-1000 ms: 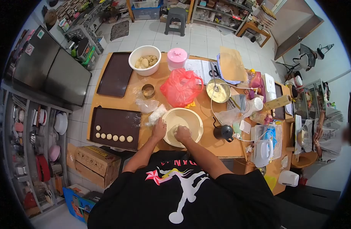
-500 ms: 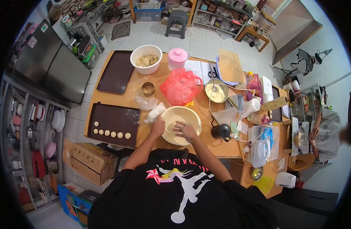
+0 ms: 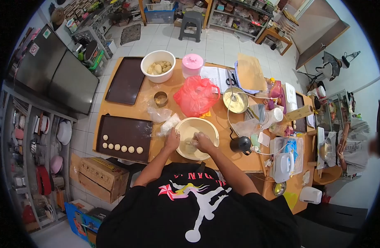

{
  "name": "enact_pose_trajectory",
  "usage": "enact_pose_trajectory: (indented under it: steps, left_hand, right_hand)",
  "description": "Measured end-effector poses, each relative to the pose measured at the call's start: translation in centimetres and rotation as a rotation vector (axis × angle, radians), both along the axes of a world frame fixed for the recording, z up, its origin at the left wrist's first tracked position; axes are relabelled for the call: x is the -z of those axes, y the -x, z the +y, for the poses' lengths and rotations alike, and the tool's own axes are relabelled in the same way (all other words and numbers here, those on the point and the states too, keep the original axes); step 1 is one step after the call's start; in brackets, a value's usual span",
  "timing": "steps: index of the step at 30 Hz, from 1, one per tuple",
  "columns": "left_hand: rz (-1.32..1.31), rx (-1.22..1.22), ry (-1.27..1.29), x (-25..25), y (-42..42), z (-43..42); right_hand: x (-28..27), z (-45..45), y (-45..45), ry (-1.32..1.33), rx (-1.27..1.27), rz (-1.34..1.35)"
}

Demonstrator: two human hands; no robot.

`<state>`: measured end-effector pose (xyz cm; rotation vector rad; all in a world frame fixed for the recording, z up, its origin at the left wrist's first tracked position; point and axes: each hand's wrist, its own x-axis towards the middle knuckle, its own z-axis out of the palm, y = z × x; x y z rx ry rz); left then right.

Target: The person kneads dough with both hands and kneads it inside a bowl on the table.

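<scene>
Left hand: our fingers grip the rim of the round cream plastic bowl | Right hand: fingers curl inside that bowl, holding anything or not, we can't tell | Left of our left fingers: small round pale dough balls on a dark rectangular tray | Beyond our fingers: crumpled red plastic bag

Cream bowl, red bag (rather pinkish), dark-brown tray

The right hand hides part of the cream bowl, and I can't tell what its fingers hold. The writing in the notebook is too tiny to read. The other person has a blurry head.
</scene>
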<state>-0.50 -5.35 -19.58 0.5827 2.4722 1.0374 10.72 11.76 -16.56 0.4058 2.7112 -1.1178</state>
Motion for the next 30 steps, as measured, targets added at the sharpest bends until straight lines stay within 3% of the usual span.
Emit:
enact_pose_trajectory:
  steps: [2,6,10,14,17,30]
  left_hand:
    - [-0.061,0.009,0.001,0.2,0.1,-0.1]
    - [-0.049,-0.002,-0.005,0.1,0.1,0.1]
    - [-0.064,0.028,0.014,-0.8,0.3,0.2]
    - [-0.044,0.045,0.082,-1.5,0.2,0.6]
    - [-0.006,0.064,0.065,-1.3,0.2,0.6]
    - [0.027,0.109,0.19,-0.9,0.2,0.3]
  right_hand:
    - [-2.1,-1.3,-0.9,-0.038,-0.107,0.027]
    - [-0.4,-1.5,-2.6,-0.168,-0.244,0.001]
    - [-1.3,-1.6,-3.7,-0.12,-0.359,-0.089]
    - [-2.3,-4.1,-2.8,-0.263,-0.222,-0.229]
    - [-0.5,-5.2,-2.2,-0.324,-0.12,-0.18]
    - [1.2,-6.2,3.1,-0.194,0.234,-0.26]
